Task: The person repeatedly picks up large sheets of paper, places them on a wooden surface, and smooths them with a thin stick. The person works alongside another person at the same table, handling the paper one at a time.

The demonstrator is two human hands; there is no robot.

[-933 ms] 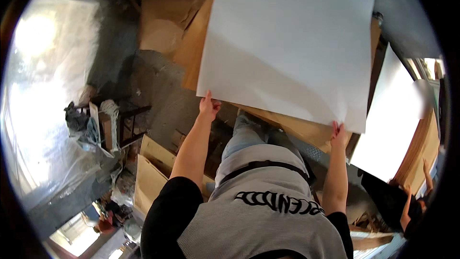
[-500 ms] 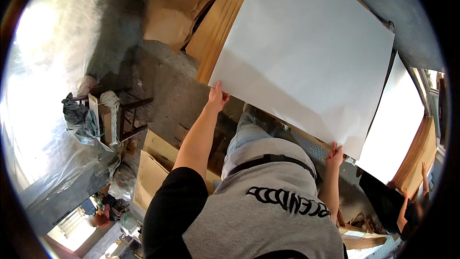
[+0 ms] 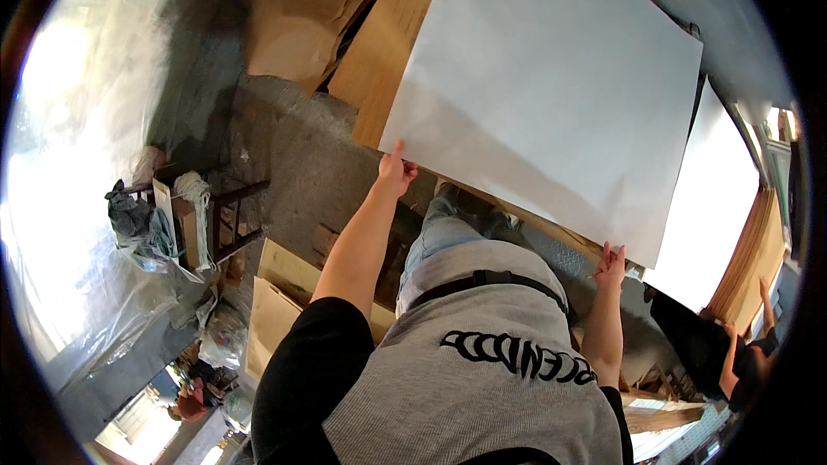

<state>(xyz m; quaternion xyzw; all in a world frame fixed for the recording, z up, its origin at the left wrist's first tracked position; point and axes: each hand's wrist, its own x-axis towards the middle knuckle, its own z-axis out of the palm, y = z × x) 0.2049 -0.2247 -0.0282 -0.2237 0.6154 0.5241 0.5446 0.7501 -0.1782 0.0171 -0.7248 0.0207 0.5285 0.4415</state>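
Observation:
A large white sheet [image 3: 551,95] lies over a stack of brown boards [image 3: 383,77], whose edges show along its left side. My left hand [image 3: 399,172] is at the sheet's near left corner, thumb on top and the other fingers curled by the edge, pinching it. At the near edge close to the right corner, my right hand [image 3: 611,267] has its fingertips on the sheet, with the fingers slightly parted. What lies under the sheet at both hands is hidden.
To the right, another white sheet [image 3: 711,207] tops a second brown stack [image 3: 748,245], with another person's arms [image 3: 732,353] beside it. Brown paper [image 3: 301,17] lies at the far left. A dark stool [image 3: 237,215] carries bags and string. Cardboard [image 3: 271,319] leans near my left elbow.
My right hand and the near right corner of the sheet have shifted slightly away from me. My left hand stays at its corner. The view has turned a little.

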